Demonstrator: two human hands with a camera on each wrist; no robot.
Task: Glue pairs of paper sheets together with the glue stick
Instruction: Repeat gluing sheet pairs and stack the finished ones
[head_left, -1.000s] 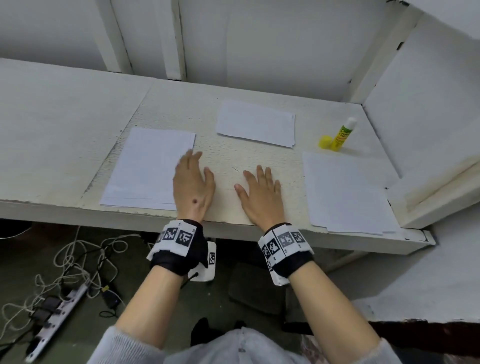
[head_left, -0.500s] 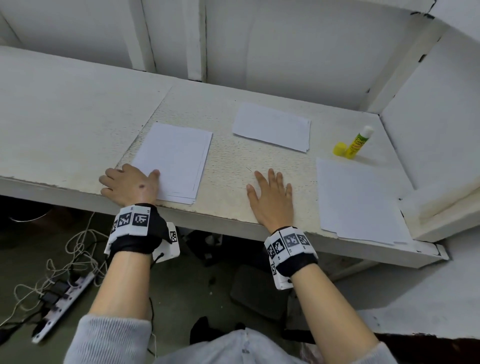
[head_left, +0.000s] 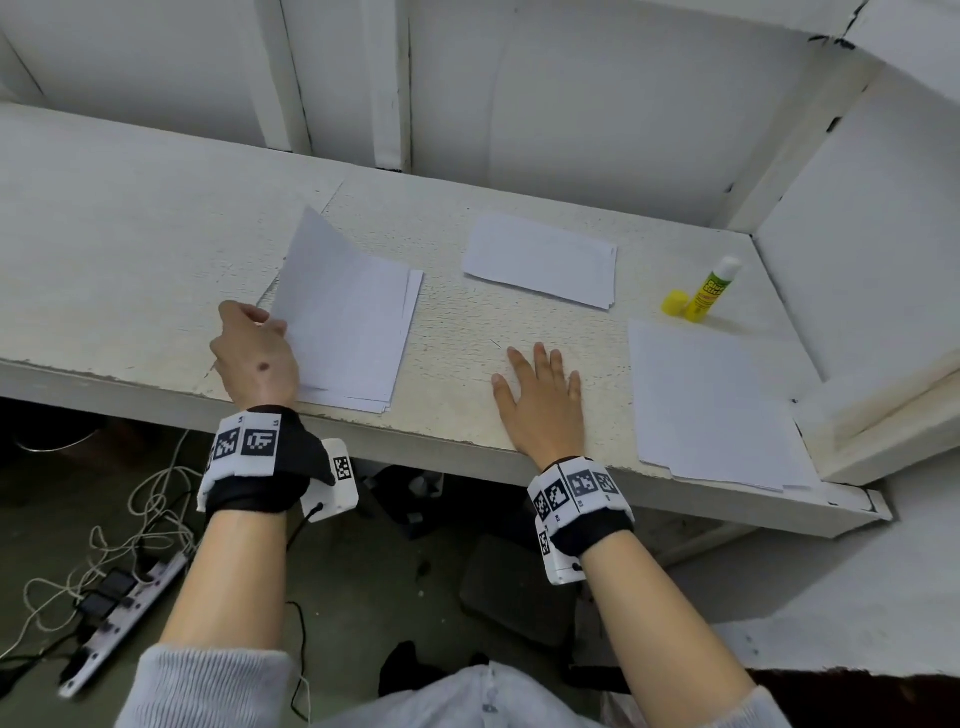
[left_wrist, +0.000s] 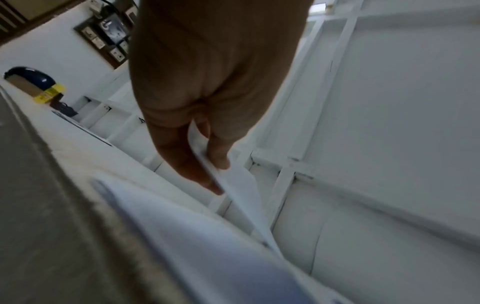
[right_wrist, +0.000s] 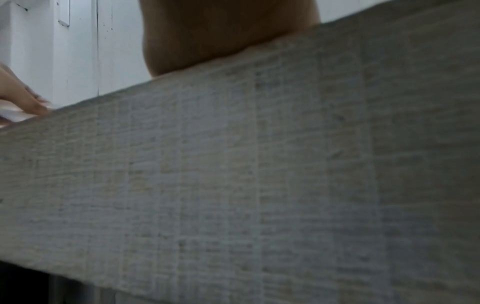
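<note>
A white-painted worktop (head_left: 467, 332) with a cracked, rough surface runs along white panelled walls (head_left: 597, 104). Below its front edge lies a dark floor (head_left: 363, 597), with a power strip (head_left: 119, 618) and tangled white cables (head_left: 150, 499) at left.

Our right hand (right_wrist: 207, 37) mostly hidden behind the bench edge (right_wrist: 259, 164) in its wrist view, our left-wrist view's nearest paper (left_wrist: 207, 257) blurred

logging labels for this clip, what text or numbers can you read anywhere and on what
"Glue Stick": green letters on the yellow glue stick, just legible.
Smaller print beneath it on the glue stick: too small to read.
Wrist bands: square black-and-white coded markers, tiny digits too small to read.
Paper sheets: blank.
</note>
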